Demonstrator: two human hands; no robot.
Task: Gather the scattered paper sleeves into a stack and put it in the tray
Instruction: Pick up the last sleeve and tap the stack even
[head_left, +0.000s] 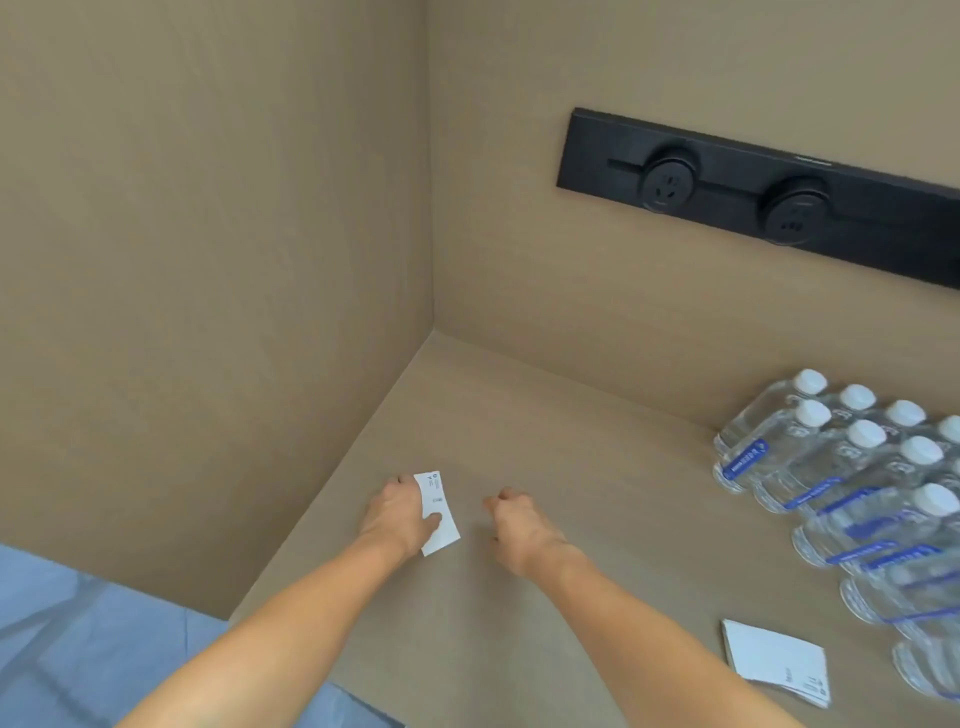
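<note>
Two bare forearms reach from the bottom of the frame over a tan bench (597, 467) set in a corner of tan walls. Just left of centre, the left hand (397, 514) grips a white printed paper sleeve (439, 506), thumb pressed on its face. The right hand (511, 514), near it, is curled with nothing in it. At lower right lies a small stack of sleeves (776, 660). Capped water bottles (852, 478) crowd the right edge. A black socket strip (753, 192) crosses the upper right wall.

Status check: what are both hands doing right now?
Left hand holding white paper sleeve. Right hand curled, empty. White sleeve stack beside clear water bottles.
</note>
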